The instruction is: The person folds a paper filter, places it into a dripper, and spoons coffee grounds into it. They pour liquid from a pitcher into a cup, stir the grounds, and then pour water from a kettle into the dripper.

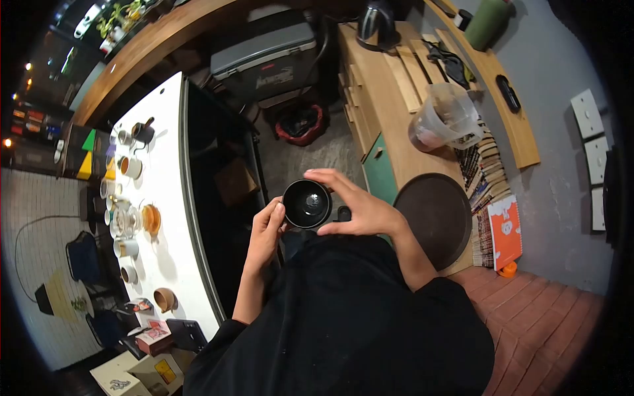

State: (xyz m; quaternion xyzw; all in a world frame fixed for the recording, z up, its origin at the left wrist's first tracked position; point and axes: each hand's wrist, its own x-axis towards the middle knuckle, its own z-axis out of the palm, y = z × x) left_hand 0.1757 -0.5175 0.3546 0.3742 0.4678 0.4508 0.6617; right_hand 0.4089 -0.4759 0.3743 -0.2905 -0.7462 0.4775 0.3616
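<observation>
A small black cup (307, 204) with a glossy dark inside is held at chest height between both hands, its mouth facing the camera. My right hand (353, 206) curls over its top and right side, fingers along the rim. My left hand (269, 228) presses against its left side with the fingertips on the wall. Black sleeves and a black top fill the lower middle of the view.
A white counter (173, 198) on the left carries several cups, glass vessels and small boxes. On the right, a wooden bench (389, 125) holds a round dark tray (436, 218), a clear plastic jug (449, 119), a kettle (376, 26) and stacked books. A grey case (264, 53) lies on the floor behind.
</observation>
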